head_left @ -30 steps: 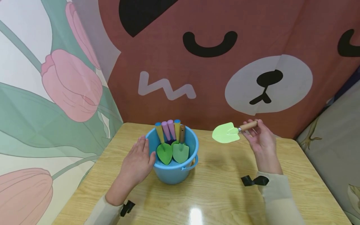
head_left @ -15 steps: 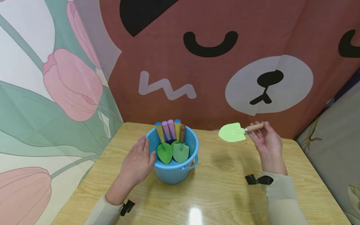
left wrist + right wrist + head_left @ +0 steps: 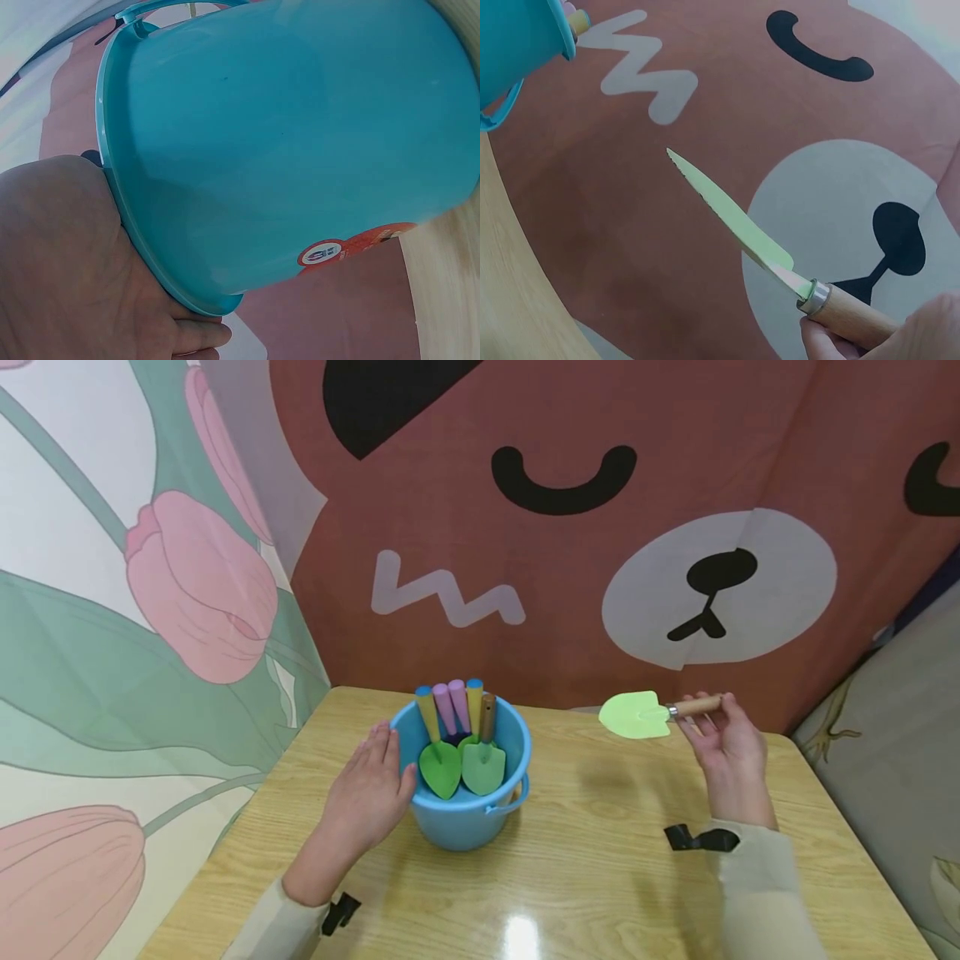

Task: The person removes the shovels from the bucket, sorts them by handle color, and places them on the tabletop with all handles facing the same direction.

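Observation:
A hand trowel (image 3: 633,715) with a light-green blade and wooden handle is held above the table by my right hand (image 3: 733,760), fingers and thumb round the handle. In the right wrist view the trowel's blade (image 3: 731,217) appears nearly edge-on. My left hand (image 3: 366,802) lies with straight fingers against the rim of a light-blue bucket (image 3: 459,828). Several small garden tools stand in the bucket, among them a green pointed trowel (image 3: 441,770) and a grey-green trowel (image 3: 483,768). Purple handles (image 3: 452,706) rise behind them; their lower ends are hidden.
The bucket stands on a wood-grain table (image 3: 585,868), its blue carrying handle (image 3: 513,802) hanging at the right side. A brown cloth with a bear face (image 3: 570,585) hangs behind the table. A tulip-print cloth (image 3: 202,585) is at the left.
My right hand has moved to the right with the trowel, farther from the bucket. The left hand and the bucket have stayed in place.

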{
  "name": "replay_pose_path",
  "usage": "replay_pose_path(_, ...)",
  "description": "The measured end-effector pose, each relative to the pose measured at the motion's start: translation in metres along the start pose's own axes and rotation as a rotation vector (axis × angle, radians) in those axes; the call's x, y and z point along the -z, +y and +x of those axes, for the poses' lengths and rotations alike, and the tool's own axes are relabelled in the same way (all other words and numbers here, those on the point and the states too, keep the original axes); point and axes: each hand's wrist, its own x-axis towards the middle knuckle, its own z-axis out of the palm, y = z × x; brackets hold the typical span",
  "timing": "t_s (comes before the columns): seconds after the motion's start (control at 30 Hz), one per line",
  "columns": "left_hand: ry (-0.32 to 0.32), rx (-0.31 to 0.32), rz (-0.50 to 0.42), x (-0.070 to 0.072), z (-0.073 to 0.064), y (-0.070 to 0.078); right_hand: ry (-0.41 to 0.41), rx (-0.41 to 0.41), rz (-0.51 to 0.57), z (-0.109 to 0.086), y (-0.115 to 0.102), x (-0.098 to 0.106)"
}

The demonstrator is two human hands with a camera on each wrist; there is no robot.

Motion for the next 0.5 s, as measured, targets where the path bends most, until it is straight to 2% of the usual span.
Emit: replay_pose_path(0.5,-0.007,0.001,-0.004,-0.001,0.001,0.0,0.125,0.021,0.01,0.023,-0.004,0.015)
